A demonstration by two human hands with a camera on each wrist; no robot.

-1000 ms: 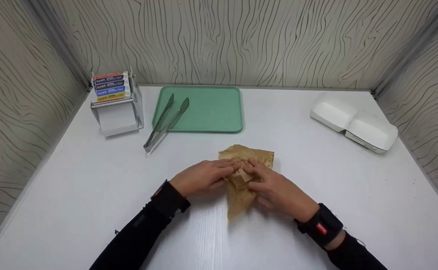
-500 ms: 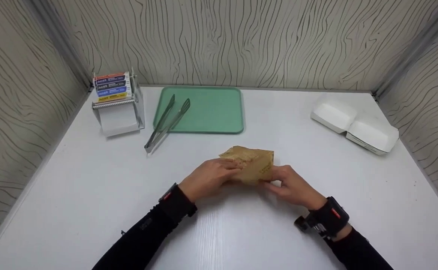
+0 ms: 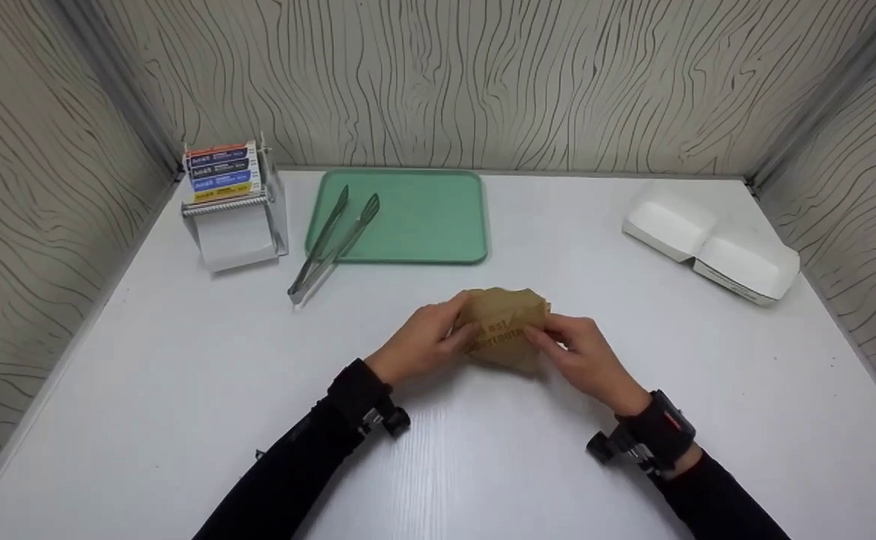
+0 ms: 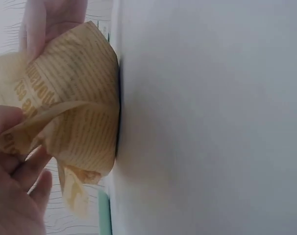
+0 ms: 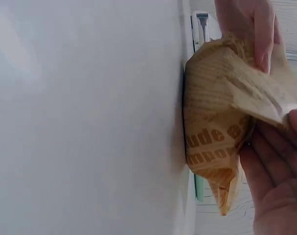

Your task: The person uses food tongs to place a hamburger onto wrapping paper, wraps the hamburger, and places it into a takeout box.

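Note:
A bundle of brown printed wrapping paper (image 3: 504,346) rests on the white table in the middle of the head view. My left hand (image 3: 421,342) grips its left side, thumb toward me and fingers behind the paper. On the right, my right hand (image 3: 589,361) pinches the paper between thumb and fingers. In the left wrist view the wrapping paper (image 4: 85,73) bulges round at its base, with folds standing up above; what lies inside is hidden. Seen from the right wrist, a loose flap of the wrapping paper (image 5: 259,95) is lifted, and a pointed corner hangs from the far side.
Metal tongs (image 3: 331,247) lie partly across a green tray (image 3: 427,217) at the back. A stand with colourful labelled boxes and white paper (image 3: 232,210) is at the back left. An opened white clamshell box (image 3: 708,244) sits at the right. Patterned walls enclose the table.
The long paper flap that reached toward me has been folded up, and the bundle now shows large printed letters. Both hands have shifted from its top to its sides.

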